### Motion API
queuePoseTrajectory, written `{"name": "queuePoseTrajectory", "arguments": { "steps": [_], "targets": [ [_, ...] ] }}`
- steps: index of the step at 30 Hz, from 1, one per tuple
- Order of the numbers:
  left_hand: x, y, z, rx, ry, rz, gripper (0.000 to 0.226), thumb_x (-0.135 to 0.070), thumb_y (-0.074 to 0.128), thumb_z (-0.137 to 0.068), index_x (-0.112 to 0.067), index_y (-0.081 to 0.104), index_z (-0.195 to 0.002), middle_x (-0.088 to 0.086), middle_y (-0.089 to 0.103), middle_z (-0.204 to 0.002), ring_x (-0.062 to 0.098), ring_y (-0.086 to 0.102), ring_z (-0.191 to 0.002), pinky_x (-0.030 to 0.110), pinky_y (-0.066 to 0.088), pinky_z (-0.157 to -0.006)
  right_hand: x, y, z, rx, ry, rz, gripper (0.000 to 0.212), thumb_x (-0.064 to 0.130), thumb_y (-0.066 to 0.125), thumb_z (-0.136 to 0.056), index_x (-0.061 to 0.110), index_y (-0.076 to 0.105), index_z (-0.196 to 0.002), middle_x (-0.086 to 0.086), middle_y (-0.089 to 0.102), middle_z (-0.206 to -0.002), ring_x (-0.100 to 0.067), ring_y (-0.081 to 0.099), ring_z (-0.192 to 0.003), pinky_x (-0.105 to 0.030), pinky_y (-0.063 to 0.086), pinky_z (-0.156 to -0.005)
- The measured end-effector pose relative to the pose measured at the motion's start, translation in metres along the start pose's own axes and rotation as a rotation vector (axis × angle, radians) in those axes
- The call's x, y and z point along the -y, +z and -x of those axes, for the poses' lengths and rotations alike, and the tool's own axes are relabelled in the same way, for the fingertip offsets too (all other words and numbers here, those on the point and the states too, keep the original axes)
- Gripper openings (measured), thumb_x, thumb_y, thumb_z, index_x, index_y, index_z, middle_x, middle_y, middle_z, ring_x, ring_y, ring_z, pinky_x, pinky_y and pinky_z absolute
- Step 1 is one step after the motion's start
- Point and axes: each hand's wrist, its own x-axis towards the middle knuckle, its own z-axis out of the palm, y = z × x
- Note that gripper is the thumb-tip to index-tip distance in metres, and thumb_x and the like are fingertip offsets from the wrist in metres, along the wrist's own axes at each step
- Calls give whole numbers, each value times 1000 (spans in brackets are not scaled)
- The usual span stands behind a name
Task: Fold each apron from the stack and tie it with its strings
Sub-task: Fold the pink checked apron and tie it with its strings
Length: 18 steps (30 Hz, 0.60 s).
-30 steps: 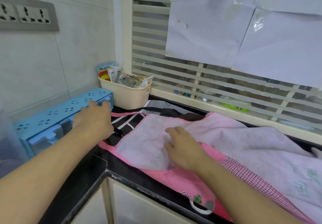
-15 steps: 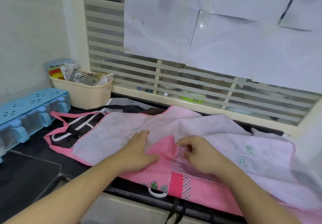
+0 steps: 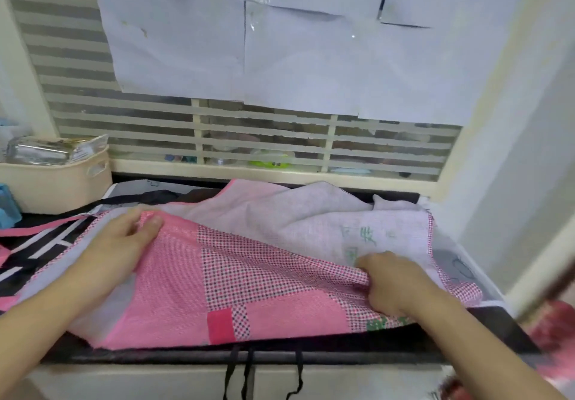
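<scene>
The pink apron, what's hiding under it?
Under the pink apron a black apron with white stripes pokes out at the left, and black strings hang over the counter edge. How many more aprons lie beneath is covered.

So there's a pink apron (image 3: 174, 290) spread over a dark countertop (image 3: 497, 328), with a checked pink patch and the pale underside showing toward the back. Left hand (image 3: 115, 244) pinches the folded-over edge near the far left, thumb on top. Right hand (image 3: 392, 284) is bunched around a fold of the checked fabric on the right. A black and white striped apron (image 3: 40, 244) pokes out underneath on the left. Black strings (image 3: 245, 371) dangle over the counter's front edge. Beige basket (image 3: 56, 182) sits back left, under a louvred window (image 3: 249, 138) with paper sheets (image 3: 280, 42) covering most of it.
</scene>
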Motion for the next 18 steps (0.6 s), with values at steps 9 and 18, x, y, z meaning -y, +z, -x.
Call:
{"name": "queuePoseTrajectory", "arguments": {
  "steps": [9,18],
  "targets": [
    [-27,36,6,27,-40,24,16,-39,62,-104,-34,76,-108,-4,79,-101,26,72,-102,51,55,-98,-119,-44,72,53,191,-572,39,8,66,-92,36,73,-67,19,71,-70,0,68,-73,-13,45,-67],
    [-29,55,-20,91,-191,76,38,4,67,-94,-28,75,-112,14,78,-112,35,73,-104,55,54,-102,-139,7,65,-231,443,-1187,17,14,62,-102,11,79,-106,-15,80,-97,-37,78,-91,-61,54,-101]
  ]
}}
